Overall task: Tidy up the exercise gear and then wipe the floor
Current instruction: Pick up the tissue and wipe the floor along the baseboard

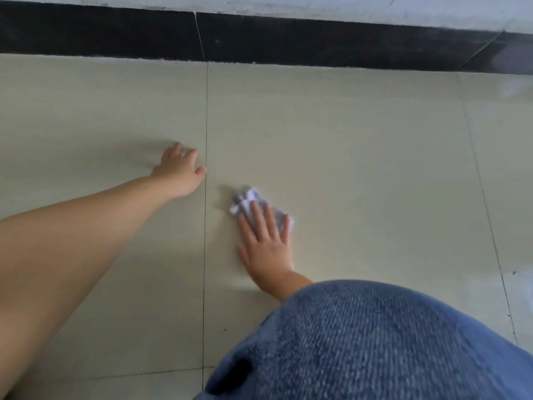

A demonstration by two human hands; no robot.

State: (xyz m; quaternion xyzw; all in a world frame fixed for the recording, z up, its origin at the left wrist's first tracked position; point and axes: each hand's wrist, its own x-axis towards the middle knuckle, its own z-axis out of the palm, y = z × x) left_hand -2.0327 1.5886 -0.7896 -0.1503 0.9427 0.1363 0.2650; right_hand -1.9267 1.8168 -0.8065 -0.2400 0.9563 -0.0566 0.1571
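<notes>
A small white and grey cloth (248, 199) lies crumpled on the pale tiled floor (360, 157). My right hand (266, 241) presses flat on the cloth with straight, spread fingers, covering its near half. My left hand (180, 170) rests on the floor to the left, fingers spread, just beside a tile joint; the arm stretches in from the lower left. No exercise gear is in view.
A black skirting band (317, 41) runs along the foot of a white wall (346, 8) at the top. My knee in blue denim (375, 342) fills the lower right corner. Thin dark tile joints cross the floor.
</notes>
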